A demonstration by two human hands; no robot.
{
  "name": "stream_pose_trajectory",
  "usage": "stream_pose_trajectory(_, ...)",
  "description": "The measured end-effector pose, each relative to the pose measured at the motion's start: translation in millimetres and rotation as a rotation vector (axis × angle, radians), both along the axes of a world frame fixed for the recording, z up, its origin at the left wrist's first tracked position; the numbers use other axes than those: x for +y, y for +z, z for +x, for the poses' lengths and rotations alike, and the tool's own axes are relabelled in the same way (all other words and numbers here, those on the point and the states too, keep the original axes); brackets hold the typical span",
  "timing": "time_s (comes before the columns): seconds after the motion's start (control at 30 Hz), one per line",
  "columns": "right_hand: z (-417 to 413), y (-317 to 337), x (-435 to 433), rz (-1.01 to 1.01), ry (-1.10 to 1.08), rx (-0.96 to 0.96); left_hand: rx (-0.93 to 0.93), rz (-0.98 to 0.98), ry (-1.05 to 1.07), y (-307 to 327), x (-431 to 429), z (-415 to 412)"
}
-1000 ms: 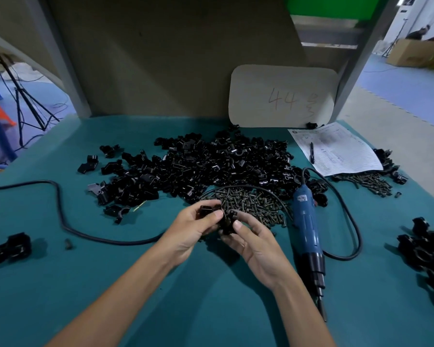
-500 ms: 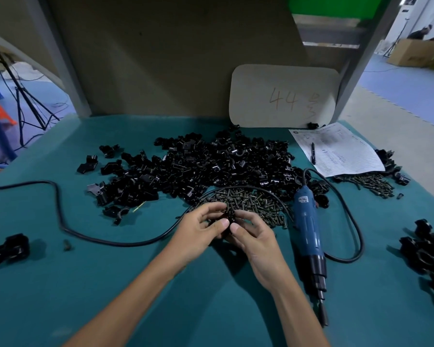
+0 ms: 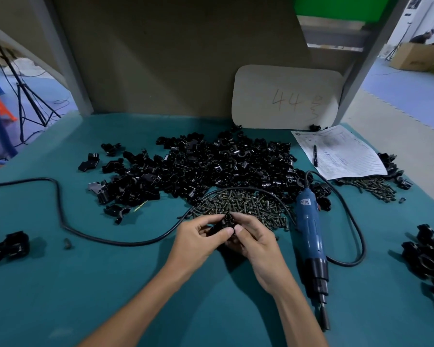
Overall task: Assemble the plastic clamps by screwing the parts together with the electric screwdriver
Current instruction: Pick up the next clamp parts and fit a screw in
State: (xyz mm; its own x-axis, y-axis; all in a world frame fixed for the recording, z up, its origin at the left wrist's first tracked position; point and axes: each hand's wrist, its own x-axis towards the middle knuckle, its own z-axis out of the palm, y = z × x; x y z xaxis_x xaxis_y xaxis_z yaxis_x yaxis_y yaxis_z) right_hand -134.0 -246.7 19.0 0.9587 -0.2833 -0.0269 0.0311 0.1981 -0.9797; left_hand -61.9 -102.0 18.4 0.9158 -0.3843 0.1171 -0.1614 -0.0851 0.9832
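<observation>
Both of my hands meet over the green table just in front of a heap of dark screws point(image 3: 241, 205). My left hand point(image 3: 201, 237) and my right hand point(image 3: 254, 237) pinch a small black plastic clamp point(image 3: 223, 222) between their fingertips; most of the clamp is hidden by the fingers. Behind the screws spreads a large pile of loose black clamp parts point(image 3: 211, 169). The blue electric screwdriver point(image 3: 311, 236) lies on the table to the right of my right hand, tip pointing toward me, with nobody holding it.
The screwdriver's black cable point(image 3: 60, 211) loops across the table to the left. A paper sheet with a pen point(image 3: 338, 154) lies at the back right beside more screws point(image 3: 371, 186). Black assembled clamps sit at the right edge point(image 3: 429, 256) and one at the left point(image 3: 8, 246).
Both hands have shifted slightly away from me toward the screw heap, still holding the clamp between the fingertips. The screwdriver has stayed where it lay.
</observation>
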Motion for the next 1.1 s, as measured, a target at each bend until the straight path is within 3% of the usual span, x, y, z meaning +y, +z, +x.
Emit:
stream_pose_trajectory(0.9,-2.0,-0.3,-1.8,-0.014,0.025,0.011,-0.054,-0.046,0.006,-2.7,2.8,-3.6)
stream_pose_trajectory(0.97,0.0,2.4,-4.7,-0.156,-0.035,0.014,-0.053,-0.072,0.049,-1.8,2.9,-3.4)
stream_pose_trajectory(1.1,18.3,8.8,-22.1,-0.967,-0.240,0.069,-0.019,-0.092,0.134,0.7,3.3,-2.4)
